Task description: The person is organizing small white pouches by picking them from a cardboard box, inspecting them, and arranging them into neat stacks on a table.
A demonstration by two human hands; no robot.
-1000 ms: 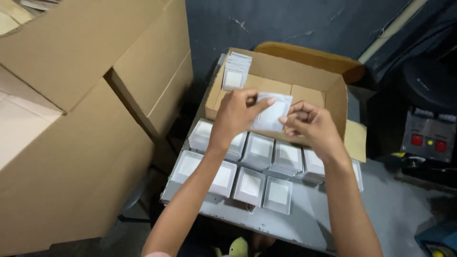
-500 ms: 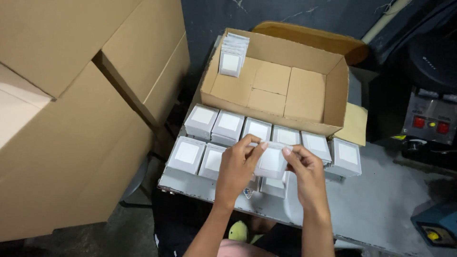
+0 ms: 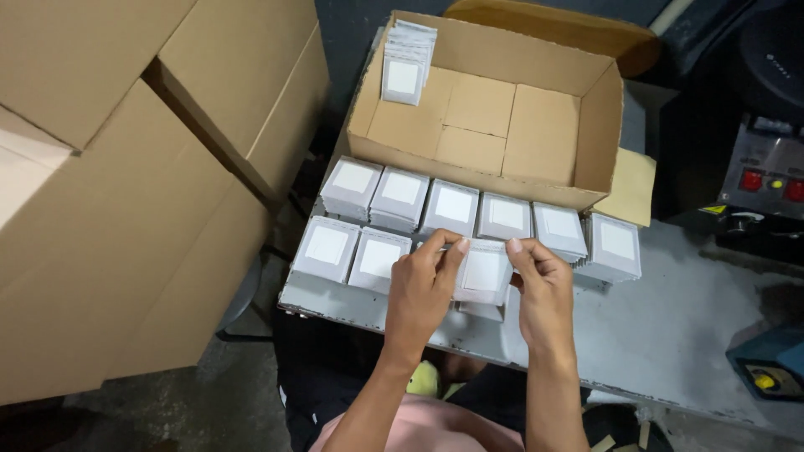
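Observation:
Both hands hold one stack of small grey packets with white squares [image 3: 485,273] just above the front row on the metal table [image 3: 670,335]. My left hand [image 3: 423,289] grips its left edge, fingers over the top. Along the stack's right edge sit the pinching fingers of my right hand [image 3: 543,289]. Several like stacks [image 3: 402,199] stand in two rows in front of an open cardboard box [image 3: 490,117]. One more stack of packets [image 3: 406,63] leans in the box's far left corner.
Large cardboard cartons [image 3: 126,184] stand stacked at the left. A control box with red buttons [image 3: 766,180] sits at the right, a blue device [image 3: 766,377] at the lower right. A yellowish sheet [image 3: 630,188] lies beside the box. Dark floor [image 3: 209,402] lies below the table.
My hands have drawn the stack of packets back from over the box toward me, down to the front row. The view has tilted so the whole box shows.

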